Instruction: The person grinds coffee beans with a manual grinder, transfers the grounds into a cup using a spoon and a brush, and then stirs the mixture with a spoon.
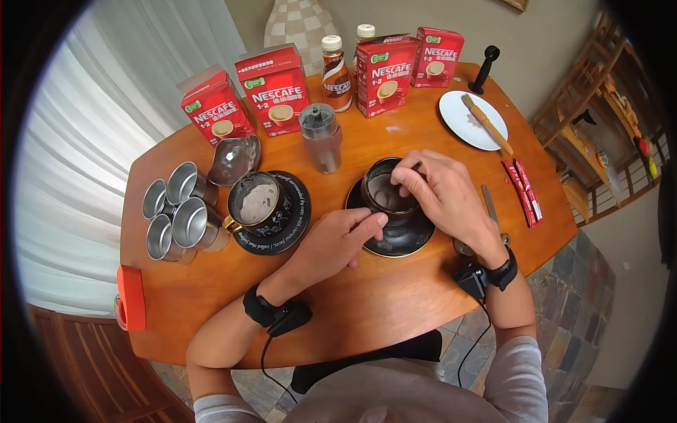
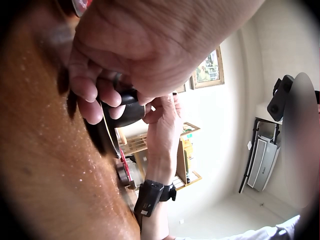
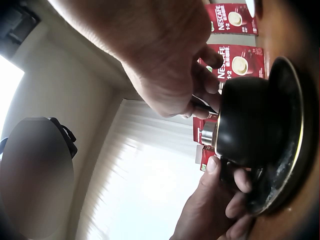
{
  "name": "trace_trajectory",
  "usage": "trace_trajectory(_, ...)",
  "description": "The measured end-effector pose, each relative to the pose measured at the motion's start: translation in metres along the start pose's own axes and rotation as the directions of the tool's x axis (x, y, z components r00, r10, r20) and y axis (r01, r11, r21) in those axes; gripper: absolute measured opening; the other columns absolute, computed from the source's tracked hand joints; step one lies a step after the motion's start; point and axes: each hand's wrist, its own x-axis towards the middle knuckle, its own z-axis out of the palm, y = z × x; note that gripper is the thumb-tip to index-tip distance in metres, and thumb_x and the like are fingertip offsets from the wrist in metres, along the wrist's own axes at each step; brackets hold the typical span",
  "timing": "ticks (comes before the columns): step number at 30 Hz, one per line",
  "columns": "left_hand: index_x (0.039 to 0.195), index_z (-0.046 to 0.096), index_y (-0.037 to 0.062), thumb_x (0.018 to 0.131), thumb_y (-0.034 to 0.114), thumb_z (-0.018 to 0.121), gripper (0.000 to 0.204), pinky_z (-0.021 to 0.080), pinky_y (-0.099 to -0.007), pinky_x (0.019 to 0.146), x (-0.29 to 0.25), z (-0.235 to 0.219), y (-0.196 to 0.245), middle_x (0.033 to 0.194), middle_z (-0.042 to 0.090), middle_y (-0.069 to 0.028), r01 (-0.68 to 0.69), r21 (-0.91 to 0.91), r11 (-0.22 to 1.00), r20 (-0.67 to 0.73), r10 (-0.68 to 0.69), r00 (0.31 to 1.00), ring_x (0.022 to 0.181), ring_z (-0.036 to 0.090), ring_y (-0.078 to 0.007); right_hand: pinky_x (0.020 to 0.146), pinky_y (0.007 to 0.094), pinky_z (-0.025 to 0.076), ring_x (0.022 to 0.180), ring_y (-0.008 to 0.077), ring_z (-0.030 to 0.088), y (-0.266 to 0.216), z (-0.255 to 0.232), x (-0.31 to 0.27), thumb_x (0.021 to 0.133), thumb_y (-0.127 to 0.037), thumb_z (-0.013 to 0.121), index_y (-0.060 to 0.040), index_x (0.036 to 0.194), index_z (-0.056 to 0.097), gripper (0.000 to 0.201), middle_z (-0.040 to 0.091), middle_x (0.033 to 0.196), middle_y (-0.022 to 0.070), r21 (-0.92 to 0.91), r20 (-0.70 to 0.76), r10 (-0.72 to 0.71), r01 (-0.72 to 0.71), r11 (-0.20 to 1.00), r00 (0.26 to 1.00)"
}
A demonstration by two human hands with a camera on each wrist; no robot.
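- The left hand (image 1: 324,243) is pinching the handle (image 3: 228,171) of a black cup (image 3: 245,122) between thumb and curled fingers.
- The right hand (image 1: 444,194), fingers bent together above the cup, is gripping a thin dark utensil (image 3: 204,104) that is slanting into it; its lower end is hiding from view.
- The black cup is standing upright on a gold-edged black saucer (image 1: 403,245), near the table's middle. It is probably glazed ceramic: stiff, smooth, slippery if wet, easily chipped and moderately heavy. Its handle is offering the surest hold; the utensil is likely light, best taken by its upper shaft.
- Leftward, a second cup (image 1: 271,224) is holding pale powder (image 1: 259,203) on a saucer with white lettering (image 1: 300,211); a glass bowl (image 1: 233,161) and four steel cups (image 1: 194,222) are sitting beyond.
- Ahead, a cylindrical grinder (image 1: 321,137) is standing before red Nescafe boxes (image 1: 278,99) and white-capped bottles (image 1: 336,77).
- Rightward, a brush (image 1: 486,123) is lying across a white plate (image 1: 458,116), near red sachets (image 1: 522,190).
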Motion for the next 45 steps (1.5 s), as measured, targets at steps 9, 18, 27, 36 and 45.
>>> trace_trajectory(9,0.093,0.069,0.0030,0.110,0.041,0.053,0.044,0.044,-0.0263,0.053,0.000,0.001,-0.001,0.061,0.051,0.0012,0.001,-0.012,1.000,-0.001,-0.001,1.000,0.053,0.058,-0.0097,0.068,0.0403,0.052,0.072,0.0291,0.067,0.000,-0.001,0.000,0.104,-0.023,0.062,-0.0028,0.095,0.071,0.024,0.068,0.072,0.0100,-0.005,0.015,0.017,-0.017,1.000,1.000)
trace_trajectory(18,0.092,0.069,0.0032,0.110,0.041,0.052,0.045,0.044,-0.0261,0.053,0.000,0.001,-0.001,0.060,0.052,0.0011,-0.012,-0.012,1.000,-0.003,0.012,1.000,0.053,0.058,-0.0095,0.068,0.0408,0.052,0.073,0.0294,0.067,0.004,0.005,-0.002,0.104,-0.022,0.062,-0.0024,0.095,0.071,0.023,0.069,0.073,0.0101,0.070,0.036,0.009,-0.011,0.997,0.999)
trace_trajectory(27,0.090,0.068,-0.0016,0.108,0.045,0.054,0.052,0.046,-0.0293,0.052,0.000,0.002,-0.002,0.063,0.058,-0.0036,-0.010,-0.021,1.000,-0.021,0.010,1.000,0.051,0.059,-0.0118,0.068,0.0382,0.051,0.075,0.0258,0.067,-0.001,0.003,-0.002,0.104,-0.020,0.062,-0.0018,0.095,0.070,0.022,0.068,0.075,0.0098,0.043,0.054,0.001,-0.003,0.999,0.999)
trace_trajectory(36,0.091,0.068,0.0033,0.111,0.041,0.052,0.045,0.042,-0.0258,0.052,0.000,0.004,-0.001,0.058,0.052,0.0012,0.001,-0.011,1.000,-0.026,-0.001,1.000,0.051,0.056,-0.0084,0.069,0.0406,0.051,0.076,0.0287,0.066,-0.002,0.002,-0.001,0.104,-0.022,0.063,-0.0020,0.095,0.070,0.023,0.069,0.072,0.0101,0.045,0.060,0.007,-0.010,0.999,0.998)
trace_trajectory(45,0.091,0.068,0.0032,0.111,0.041,0.052,0.046,0.042,-0.0257,0.052,0.000,0.004,0.000,0.059,0.052,0.0012,0.002,-0.010,1.000,-0.029,-0.003,1.000,0.052,0.057,-0.0085,0.068,0.0398,0.051,0.072,0.0283,0.066,0.000,0.002,0.000,0.104,-0.021,0.062,-0.0019,0.095,0.070,0.023,0.067,0.072,0.0102,0.055,0.053,0.014,-0.017,0.998,0.999)
